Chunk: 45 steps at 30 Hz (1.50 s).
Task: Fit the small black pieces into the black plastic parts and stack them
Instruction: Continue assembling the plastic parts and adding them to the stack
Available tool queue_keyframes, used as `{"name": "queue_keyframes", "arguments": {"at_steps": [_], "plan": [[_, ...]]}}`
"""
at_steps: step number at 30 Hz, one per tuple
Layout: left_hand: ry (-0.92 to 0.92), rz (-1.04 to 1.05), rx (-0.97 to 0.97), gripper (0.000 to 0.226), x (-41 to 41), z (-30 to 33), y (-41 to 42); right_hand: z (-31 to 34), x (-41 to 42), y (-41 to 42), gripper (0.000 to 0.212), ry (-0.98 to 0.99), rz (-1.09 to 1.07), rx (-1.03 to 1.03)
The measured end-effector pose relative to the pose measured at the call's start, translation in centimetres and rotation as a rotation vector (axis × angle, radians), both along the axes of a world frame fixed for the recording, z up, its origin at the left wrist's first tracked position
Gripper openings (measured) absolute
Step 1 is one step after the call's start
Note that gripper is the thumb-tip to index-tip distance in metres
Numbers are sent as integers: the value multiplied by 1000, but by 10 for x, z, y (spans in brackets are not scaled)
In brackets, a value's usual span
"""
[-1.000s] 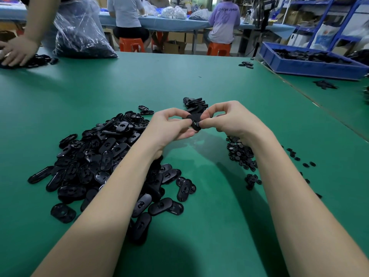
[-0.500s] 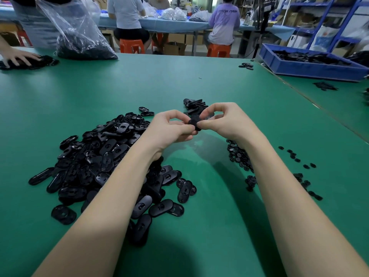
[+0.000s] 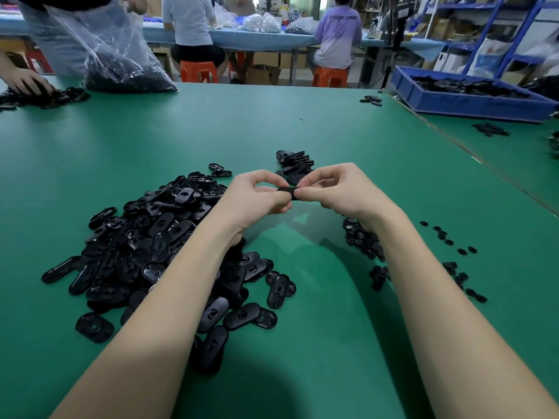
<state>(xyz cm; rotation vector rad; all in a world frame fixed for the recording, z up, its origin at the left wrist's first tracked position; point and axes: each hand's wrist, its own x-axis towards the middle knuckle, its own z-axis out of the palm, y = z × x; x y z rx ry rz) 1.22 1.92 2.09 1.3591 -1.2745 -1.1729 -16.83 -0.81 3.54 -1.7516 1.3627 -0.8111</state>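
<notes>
Both hands meet above the green table [image 3: 302, 343] around one black oval plastic part [image 3: 288, 192]. My left hand [image 3: 257, 198] pinches its left end, and my right hand [image 3: 338, 192] pinches its right end between thumb and fingers. A big heap of loose black oval parts [image 3: 157, 246] lies under my left forearm. Small black round pieces [image 3: 361, 237] are scattered under and right of my right wrist. Just beyond my hands sits a short stack of black parts [image 3: 295, 161]. Whether a small piece sits in the held part is hidden by my fingers.
A blue tray [image 3: 465, 101] of black parts stands at the back right. At the back left, another person's hand [image 3: 25, 83] rests on more parts beside a clear plastic bag [image 3: 121, 62]. People sit on orange stools behind the table.
The held part has turned from upright to lying level between my fingertips. The other person's hand at the back left shifted along their pile.
</notes>
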Motion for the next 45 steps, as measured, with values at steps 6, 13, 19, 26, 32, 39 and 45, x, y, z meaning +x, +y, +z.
{"name": "queue_keyframes", "arguments": {"at_steps": [6, 13, 19, 26, 32, 39, 45], "plan": [[-73, 31, -24, 15, -3, -2, 1, -4, 6, -3, 8, 75, -43, -18], [-138, 72, -47, 17, 0, -8, -3, -14, 12, -1, 9, 10, -72, -67], [-115, 71, -32, 18, 2, -9, -4, -18, 14, 0, 11, 17, -75, -116], [-124, 44, -10, 16, 2, -10, -4, -23, 13, -2, 12, 16, -45, -100], [-30, 82, -9, 14, 1, -14, -3, -28, 1, -5, 25, 135, 86, -228], [-167, 98, -42, 15, 6, -11, -8, -29, 6, -20, 13, 235, -143, -266], [-316, 141, -114, 13, 4, -20, -10, -20, 11, -15, 15, 186, 28, -133]]}}
